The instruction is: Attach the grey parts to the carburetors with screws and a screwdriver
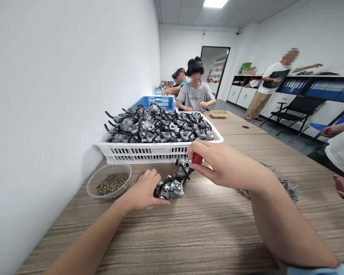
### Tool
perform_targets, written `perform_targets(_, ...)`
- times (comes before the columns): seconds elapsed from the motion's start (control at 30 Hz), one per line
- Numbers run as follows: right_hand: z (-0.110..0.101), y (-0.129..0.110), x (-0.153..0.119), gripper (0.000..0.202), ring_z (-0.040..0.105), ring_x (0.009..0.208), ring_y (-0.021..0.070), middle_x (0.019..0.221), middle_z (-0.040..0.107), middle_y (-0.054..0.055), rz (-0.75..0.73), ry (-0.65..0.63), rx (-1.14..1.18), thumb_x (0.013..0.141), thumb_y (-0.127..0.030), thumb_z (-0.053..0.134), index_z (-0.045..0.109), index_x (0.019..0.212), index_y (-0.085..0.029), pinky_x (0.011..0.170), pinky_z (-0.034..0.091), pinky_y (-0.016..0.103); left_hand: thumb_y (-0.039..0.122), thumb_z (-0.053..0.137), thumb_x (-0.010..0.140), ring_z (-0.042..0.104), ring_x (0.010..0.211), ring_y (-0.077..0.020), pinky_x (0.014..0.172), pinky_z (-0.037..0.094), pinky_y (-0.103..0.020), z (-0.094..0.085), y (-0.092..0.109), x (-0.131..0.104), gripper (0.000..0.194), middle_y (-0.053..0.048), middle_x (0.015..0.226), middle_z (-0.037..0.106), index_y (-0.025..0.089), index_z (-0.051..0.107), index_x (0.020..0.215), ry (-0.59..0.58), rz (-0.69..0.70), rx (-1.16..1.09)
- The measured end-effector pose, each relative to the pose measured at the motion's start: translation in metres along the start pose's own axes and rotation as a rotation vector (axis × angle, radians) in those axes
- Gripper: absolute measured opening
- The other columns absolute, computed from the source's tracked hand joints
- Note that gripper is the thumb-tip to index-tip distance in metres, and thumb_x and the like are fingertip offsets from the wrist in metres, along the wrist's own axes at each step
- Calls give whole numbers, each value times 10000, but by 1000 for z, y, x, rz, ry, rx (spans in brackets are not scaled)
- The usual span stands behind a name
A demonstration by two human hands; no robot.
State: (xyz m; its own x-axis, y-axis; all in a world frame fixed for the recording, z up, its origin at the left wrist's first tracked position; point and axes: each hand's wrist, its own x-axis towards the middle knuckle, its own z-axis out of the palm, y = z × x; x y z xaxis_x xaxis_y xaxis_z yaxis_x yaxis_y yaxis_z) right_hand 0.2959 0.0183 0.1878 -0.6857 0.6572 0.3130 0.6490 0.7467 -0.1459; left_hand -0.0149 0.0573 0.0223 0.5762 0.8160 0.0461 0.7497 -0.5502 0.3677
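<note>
Clamping a metal part (pixel 174 190) in the left hand (pixel 143 191), between thumb and fingers. Curling the right hand (pixel 218 164) around a red handle (pixel 197 158), hiding most behind the fingers.

The place looks like an office-style workshop: a white slotted plastic crate (pixel 137 147) of grey metal parts (pixel 172 126) fronts tall blue binders (pixel 326 91) in low white-and-black cabinets (pixel 250 97).

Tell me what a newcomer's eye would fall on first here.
Probably the white basket at mid-view, heaped with hose-fitted metal parts. Next, the bright red object in the right grip, above a part in front of that basket; the left grip holds a nearer part. Then the clear bowl of brass-coloured pieces, at left.
</note>
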Motion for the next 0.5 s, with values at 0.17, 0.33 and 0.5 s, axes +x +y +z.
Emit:
perform_targets(0.17,-1,-6,2,104,621,797,183,1030,744,6,-9,21,-129,1084,-267,683,595,1037,-236,678,319,327,960,768,756,571,1098,-371,922,465,-454,2,0,2,793,-102,1162,646,225,647,1027,29,1,50)
perform_targets(0.33,-4,-17,0,125,607,760,171,1016,768,0,11,36,-176,1055,-268,718,616,995,-226,668,293,335,980,797,695,590,1026,-353,860,445,-430,8,-4,7,806,-85,1057,667,226,640,932,110,52,76)
perform_targets(0.5,-2,-21,-14,118,646,783,183,992,787,11,90,46,-159,1067,-289,703,628,1010,-219,668,304,328,976,838,639,575,968,-315,824,439,-402,13,-9,9,816,-66,984,660,221,641,879,208,138,101)
